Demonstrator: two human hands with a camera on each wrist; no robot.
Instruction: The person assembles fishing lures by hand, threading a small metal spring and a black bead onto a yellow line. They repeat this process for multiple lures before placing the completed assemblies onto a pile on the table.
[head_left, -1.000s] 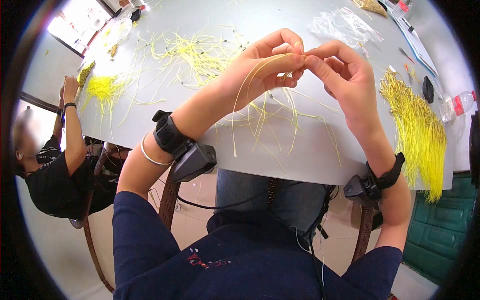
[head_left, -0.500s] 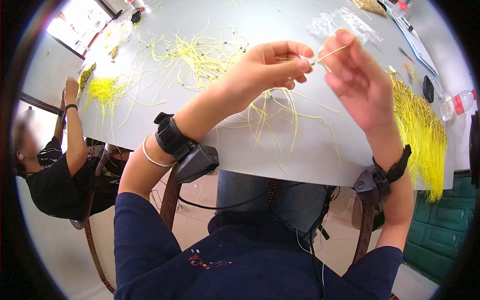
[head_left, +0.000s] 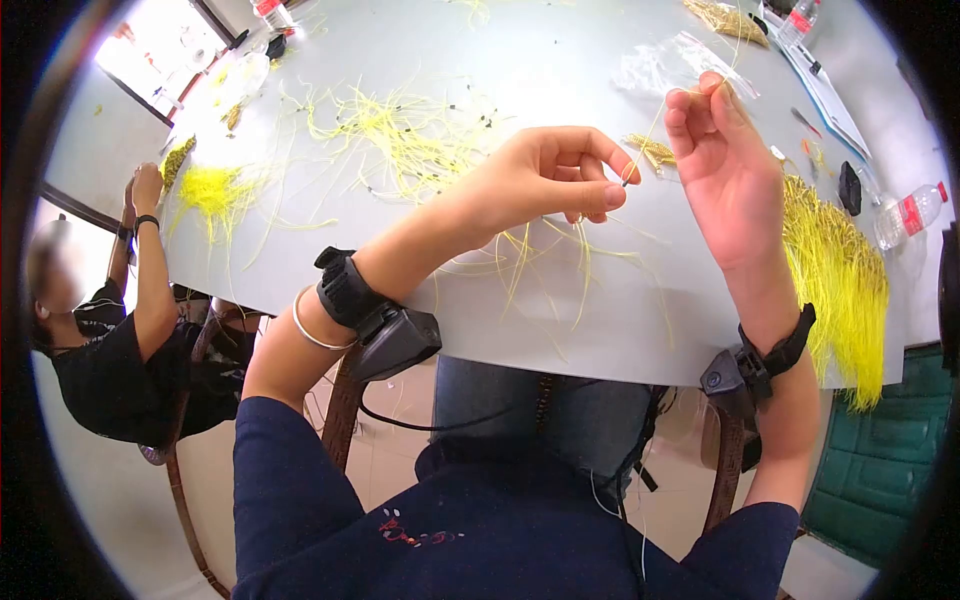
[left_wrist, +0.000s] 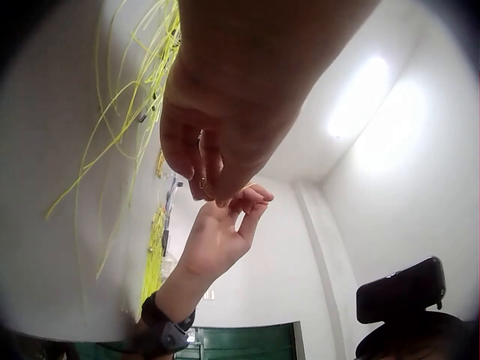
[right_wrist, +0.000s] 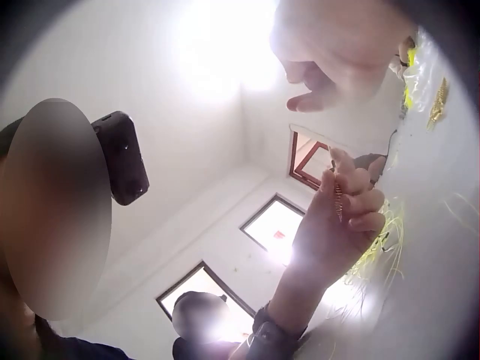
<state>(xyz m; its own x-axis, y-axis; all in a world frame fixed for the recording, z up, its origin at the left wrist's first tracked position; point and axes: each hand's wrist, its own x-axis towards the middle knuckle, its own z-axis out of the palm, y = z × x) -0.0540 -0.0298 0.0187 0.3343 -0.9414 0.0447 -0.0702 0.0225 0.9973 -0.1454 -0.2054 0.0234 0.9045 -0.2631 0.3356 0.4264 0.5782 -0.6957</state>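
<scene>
My left hand point(head_left: 560, 178) pinches a small dark end piece point(head_left: 625, 183) between thumb and forefinger. A ribbed, gold coil-like piece point(right_wrist: 339, 201) shows inside that hand in the right wrist view. From the fingertips a thin yellow cord point(head_left: 652, 132) runs up to my right hand point(head_left: 725, 165), whose thumb and forefinger pinch it, palm turned toward me. The left wrist view has my left hand point(left_wrist: 214, 150) overlapping the right one point(left_wrist: 217, 240). Below the left hand, several loose yellow cords point(head_left: 515, 268) lie on the table.
A tangle of yellow cords with dark tips point(head_left: 400, 135) lies across the grey table point(head_left: 560, 330). Gold pieces point(head_left: 655, 150) and a clear plastic bag point(head_left: 660, 68) lie behind the hands. At right are a thick yellow cord bundle point(head_left: 835, 290) and a bottle point(head_left: 912, 215). Another person point(head_left: 110, 350) sits left.
My hands were together at the fingertips with a cord looping down. The right hand has moved up and right, drawing the cord out between them; the left hand has lowered slightly.
</scene>
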